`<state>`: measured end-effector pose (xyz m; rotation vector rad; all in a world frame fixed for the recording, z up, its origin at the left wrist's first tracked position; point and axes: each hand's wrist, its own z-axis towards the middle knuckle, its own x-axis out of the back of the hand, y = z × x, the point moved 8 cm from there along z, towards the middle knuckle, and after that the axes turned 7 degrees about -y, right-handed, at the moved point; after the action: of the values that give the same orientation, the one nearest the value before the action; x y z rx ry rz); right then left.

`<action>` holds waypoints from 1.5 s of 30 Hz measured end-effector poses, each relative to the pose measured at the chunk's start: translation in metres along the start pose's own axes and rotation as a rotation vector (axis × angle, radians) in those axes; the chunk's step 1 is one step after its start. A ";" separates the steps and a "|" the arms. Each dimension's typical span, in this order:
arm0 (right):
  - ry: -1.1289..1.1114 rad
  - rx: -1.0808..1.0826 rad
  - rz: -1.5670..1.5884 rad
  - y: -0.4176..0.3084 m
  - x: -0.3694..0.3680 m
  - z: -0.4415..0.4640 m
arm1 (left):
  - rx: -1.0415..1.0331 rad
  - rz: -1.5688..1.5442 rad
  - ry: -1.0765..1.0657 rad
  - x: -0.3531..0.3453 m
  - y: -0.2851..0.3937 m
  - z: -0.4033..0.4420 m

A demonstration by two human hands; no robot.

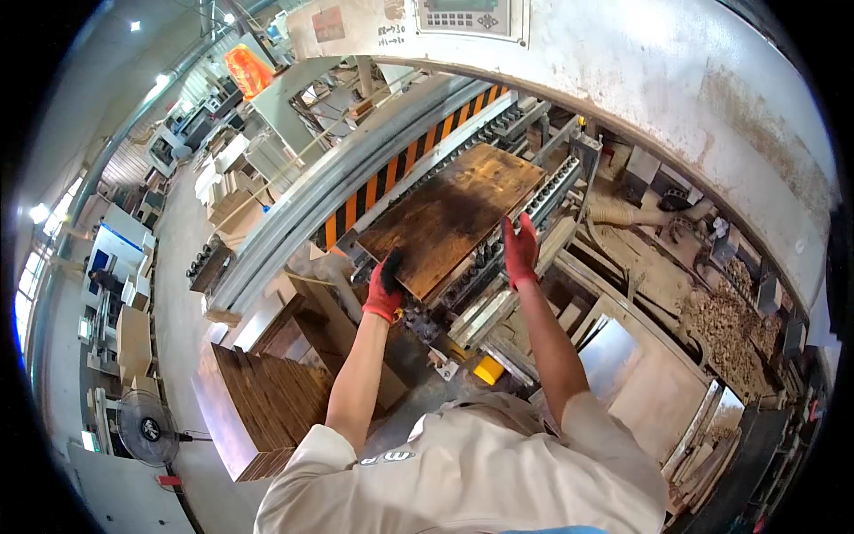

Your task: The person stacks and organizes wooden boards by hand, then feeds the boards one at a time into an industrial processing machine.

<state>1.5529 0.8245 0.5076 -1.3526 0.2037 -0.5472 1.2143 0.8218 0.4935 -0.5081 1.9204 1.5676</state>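
Note:
A dark-stained wooden board (454, 214) lies on the roller bed of a machine. My left hand (384, 287), in a red and black work glove, grips the board's near left end, thumb on the top face and the other fingers out of sight. At the board's right long edge is my right hand (520, 251), in a matching glove. Its fingers are stretched out and its palm is turned toward that edge; whether it presses on the wood I cannot tell. A row of rollers (556, 191) runs along the board's right side.
Black-and-orange striped guard (409, 169) borders the bed's far side. Overhead is a pale machine housing with a control panel (467, 16). A stack of boards (267, 400) stands at lower left, near a fan (149, 427). Wood chips (734, 307) lie in the machine at right.

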 end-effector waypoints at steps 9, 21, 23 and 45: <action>0.116 -0.325 -0.551 0.009 -0.062 0.059 | -0.100 0.819 0.471 0.048 0.003 0.057; 0.092 -0.281 -0.560 0.020 -0.056 0.081 | 0.004 1.094 0.702 0.087 -0.009 0.083; 0.040 -0.310 -0.528 0.016 -0.054 0.078 | -0.060 1.052 0.673 0.082 -0.009 0.083; 0.156 -0.392 -0.174 0.268 0.215 -0.246 | 0.234 1.063 -0.612 -0.105 -0.303 -0.131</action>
<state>1.6961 0.5380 0.2327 -1.7190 0.3353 -0.7887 1.4570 0.6167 0.3543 1.1513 1.8697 1.7102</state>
